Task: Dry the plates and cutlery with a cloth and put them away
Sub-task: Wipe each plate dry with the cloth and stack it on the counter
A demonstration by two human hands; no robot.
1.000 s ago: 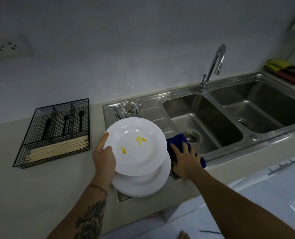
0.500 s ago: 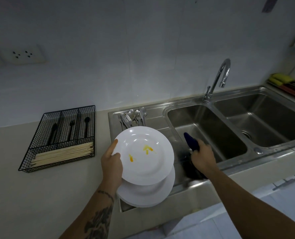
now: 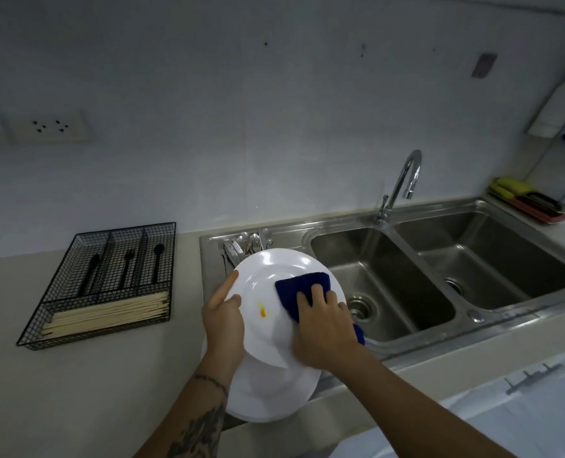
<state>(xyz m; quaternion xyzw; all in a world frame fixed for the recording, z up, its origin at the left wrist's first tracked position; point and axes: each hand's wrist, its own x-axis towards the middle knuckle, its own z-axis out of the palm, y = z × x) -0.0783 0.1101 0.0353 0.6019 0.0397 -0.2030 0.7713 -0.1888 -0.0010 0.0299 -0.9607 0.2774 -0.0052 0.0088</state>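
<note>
My left hand (image 3: 223, 320) grips the left rim of a white plate (image 3: 267, 279) and holds it tilted over the drainboard; a small orange mark shows near the plate's middle. My right hand (image 3: 324, 328) holds a dark blue cloth (image 3: 299, 287) and presses it onto the plate's right half. More white plates (image 3: 267, 395) lie stacked below the held one. Several metal spoons and forks (image 3: 248, 244) lie at the back of the drainboard, partly hidden by the plate.
A black wire cutlery tray (image 3: 109, 282) with dark utensils and pale chopsticks stands on the counter at left. A double steel sink (image 3: 439, 276) with a tap (image 3: 403, 183) is at right. Sponges sit in a holder (image 3: 525, 198) at far right.
My right hand lifted the blue cloth off the sink edge and brought it left onto the plate. The plate in my left hand stayed up; the camera tilted upward.
</note>
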